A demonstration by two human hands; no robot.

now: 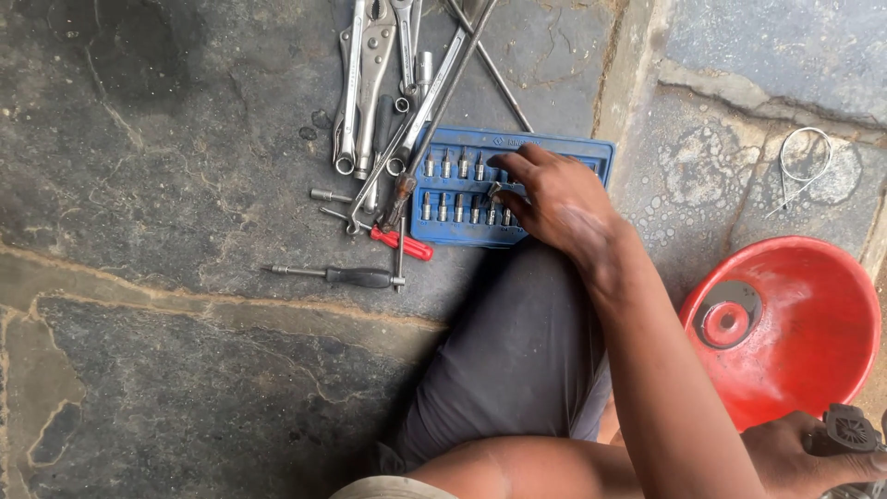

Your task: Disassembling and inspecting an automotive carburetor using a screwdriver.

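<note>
My right hand (pixel 554 199) reaches left across my dark-trousered leg to a blue socket tray (pixel 573 152) lying on the stone floor. Its fingertips pinch a small metal socket bit (pixel 491 192) in the middle of the tray, between two rows of upright bits (pixel 453 166). My left hand (pixel 795 453) is at the bottom right corner, below a red bowl, closed around a black ribbed part (pixel 850 430). Its forearm passes under the right arm.
Wrenches and locking pliers (pixel 365 83) lie in a heap left of the tray, along with a red-handled screwdriver (pixel 404 242) and a black-handled driver (pixel 342 274). A red plastic bowl (pixel 813 305) holds a round metal part. A wire loop (pixel 802 157) lies at the far right.
</note>
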